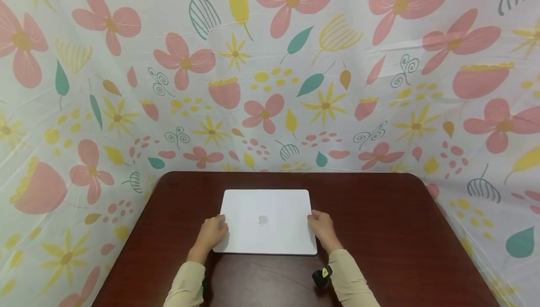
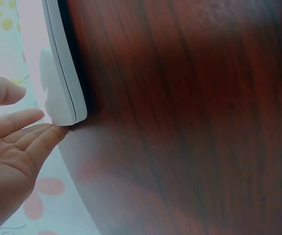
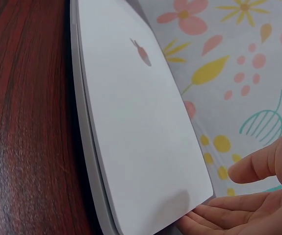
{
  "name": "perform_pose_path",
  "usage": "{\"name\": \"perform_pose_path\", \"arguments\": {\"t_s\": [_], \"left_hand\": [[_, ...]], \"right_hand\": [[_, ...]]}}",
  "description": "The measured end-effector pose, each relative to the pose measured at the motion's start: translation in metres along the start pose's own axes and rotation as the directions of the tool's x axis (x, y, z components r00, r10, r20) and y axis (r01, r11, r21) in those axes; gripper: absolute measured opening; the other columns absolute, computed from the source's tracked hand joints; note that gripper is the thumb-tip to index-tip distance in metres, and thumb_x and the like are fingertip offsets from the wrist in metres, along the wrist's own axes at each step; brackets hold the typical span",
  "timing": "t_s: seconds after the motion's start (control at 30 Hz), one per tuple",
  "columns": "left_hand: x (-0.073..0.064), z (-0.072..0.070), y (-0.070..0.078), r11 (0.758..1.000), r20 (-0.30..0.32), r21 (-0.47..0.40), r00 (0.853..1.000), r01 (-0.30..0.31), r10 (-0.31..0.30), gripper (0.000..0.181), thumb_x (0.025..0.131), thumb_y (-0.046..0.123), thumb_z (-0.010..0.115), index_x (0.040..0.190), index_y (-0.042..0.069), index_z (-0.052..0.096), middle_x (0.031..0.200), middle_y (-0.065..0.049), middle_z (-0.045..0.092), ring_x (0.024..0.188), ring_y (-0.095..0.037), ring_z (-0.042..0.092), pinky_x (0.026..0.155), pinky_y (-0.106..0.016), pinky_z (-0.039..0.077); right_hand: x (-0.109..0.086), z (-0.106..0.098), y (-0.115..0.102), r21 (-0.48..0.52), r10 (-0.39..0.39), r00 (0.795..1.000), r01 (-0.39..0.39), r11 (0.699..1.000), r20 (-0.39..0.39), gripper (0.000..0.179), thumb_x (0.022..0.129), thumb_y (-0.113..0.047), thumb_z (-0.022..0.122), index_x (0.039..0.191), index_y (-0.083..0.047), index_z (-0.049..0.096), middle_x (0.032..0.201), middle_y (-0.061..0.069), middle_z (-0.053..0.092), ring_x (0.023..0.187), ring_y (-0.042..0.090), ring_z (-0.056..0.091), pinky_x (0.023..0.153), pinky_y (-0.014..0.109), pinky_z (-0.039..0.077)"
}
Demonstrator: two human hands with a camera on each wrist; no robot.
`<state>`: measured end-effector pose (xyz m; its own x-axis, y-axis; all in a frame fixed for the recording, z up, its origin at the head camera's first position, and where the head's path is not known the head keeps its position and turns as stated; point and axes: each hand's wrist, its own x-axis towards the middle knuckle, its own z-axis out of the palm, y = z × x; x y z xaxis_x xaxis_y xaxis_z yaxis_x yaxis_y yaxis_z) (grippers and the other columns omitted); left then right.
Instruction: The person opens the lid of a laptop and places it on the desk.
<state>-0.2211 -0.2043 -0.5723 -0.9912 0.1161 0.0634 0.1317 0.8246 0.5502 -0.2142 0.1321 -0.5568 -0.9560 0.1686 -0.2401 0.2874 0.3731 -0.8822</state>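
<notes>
A closed silver laptop [image 1: 270, 234] with an apple logo lies flat on the dark red wooden table [image 1: 379, 232]. At its left side, my left hand [image 1: 213, 231] touches the edge. The left wrist view shows the fingers [image 2: 38, 142] of that hand fairly straight, tips right at the laptop's corner, thumb held apart. Opposite it, my right hand [image 1: 322, 226] is against the right edge. Its fingertips [image 3: 199, 218] reach just below the laptop's rim in the right wrist view, while the thumb [image 3: 253, 166] stays raised off the lid.
A floral cloth [image 1: 270, 86] hangs behind and around the table. A small black device [image 1: 322, 276] is strapped at the right wrist, beside the beige sleeve [image 1: 352, 279]. The table's far edge runs a little behind the laptop.
</notes>
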Motion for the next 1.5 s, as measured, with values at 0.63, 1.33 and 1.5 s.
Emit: {"name": "perform_pose_path", "arguments": {"t_s": [0.63,1.33,1.5], "left_hand": [[0.003,0.012,0.016,0.995,-0.009,-0.002,0.995,-0.102,0.102,0.005,0.085,0.004,0.061,0.083,-0.001,0.062,0.108,-0.029,0.065,0.094,-0.042,0.065,0.071,-0.048,0.053],[0.000,0.026,0.034,0.989,0.025,-0.057,0.990,-0.138,0.140,0.005,0.085,0.003,0.059,0.083,-0.001,0.061,0.116,-0.032,0.061,0.115,-0.046,0.055,0.084,-0.054,0.050],[-0.001,0.028,0.038,0.991,0.051,-0.081,0.993,-0.103,0.108,0.034,0.086,0.005,0.059,0.117,-0.009,0.062,0.121,-0.033,0.058,0.119,-0.046,0.053,0.093,-0.057,0.046]], "right_hand": [[-0.001,-0.022,0.005,-0.036,0.009,1.000,-0.010,0.999,-0.024,0.047,0.097,-0.010,0.042,0.131,0.022,0.041,0.135,0.040,0.040,0.129,0.050,0.038,0.103,0.056,0.037],[0.002,-0.040,0.015,-0.161,0.000,0.995,-0.017,0.987,-0.104,0.047,0.094,-0.010,0.042,0.127,0.023,0.045,0.131,0.039,0.045,0.124,0.051,0.043,0.100,0.057,0.039],[0.002,-0.043,0.018,-0.184,-0.011,0.993,-0.011,0.983,-0.114,0.047,0.094,-0.010,0.042,0.127,0.023,0.045,0.130,0.039,0.046,0.123,0.050,0.044,0.099,0.057,0.040]]}}
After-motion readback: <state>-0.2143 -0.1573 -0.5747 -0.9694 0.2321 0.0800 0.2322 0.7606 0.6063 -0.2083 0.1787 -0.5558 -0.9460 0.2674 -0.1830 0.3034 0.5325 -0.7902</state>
